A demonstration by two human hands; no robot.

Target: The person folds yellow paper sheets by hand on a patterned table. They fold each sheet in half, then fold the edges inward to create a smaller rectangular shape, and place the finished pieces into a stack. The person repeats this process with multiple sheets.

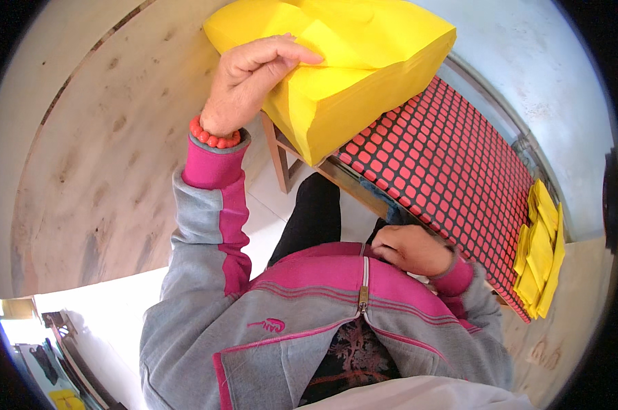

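My left hand (258, 76), raised at the upper left of centre with a beaded bracelet on the wrist, pinches the edge of a large yellow bag (364, 85). The bag looks like thin fabric or stiff paper. It is spread into a box-like shape, with creased panels and a sharp lower corner. Thumb and fingers are closed on its near left side. Down by the jacket hem and the front edge of the patterned board, my right hand (413, 250) is closed with its fingers curled under. Whatever those fingers hold, if anything, is hidden.
A red-and-black patterned board (446, 157) slopes from centre to right beside the pale wall. Several folded yellow pieces (540, 253) lie at its right end. A wooden leg (276, 154) stands below the bag. A large plywood panel (117, 150) fills the left.
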